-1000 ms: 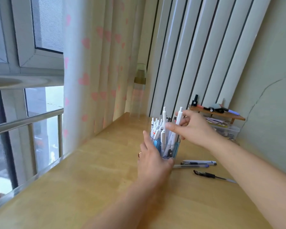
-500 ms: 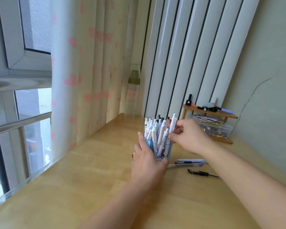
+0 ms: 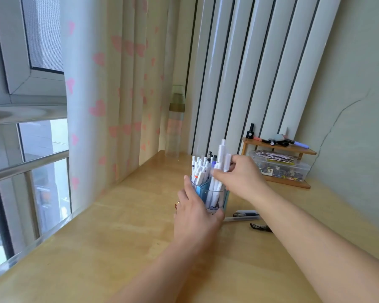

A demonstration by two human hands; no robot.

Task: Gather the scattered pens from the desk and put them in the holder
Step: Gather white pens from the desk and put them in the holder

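Left hand point(image 3: 195, 212) wraps the clear blue holder point(image 3: 214, 197) mid-table point(image 3: 96, 248), grip curled round it. Right hand point(image 3: 243, 178) up top, grip pinching white pens point(image 3: 222, 156) above the rim. Three loose pens point(image 3: 245, 216) lie on table just right of holder.

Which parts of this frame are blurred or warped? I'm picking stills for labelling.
Head view: the white pens in the right hand are motion-smeared; the wide lens tilts the wall slats; the window is bright; the pen holder stays fairly sharp.
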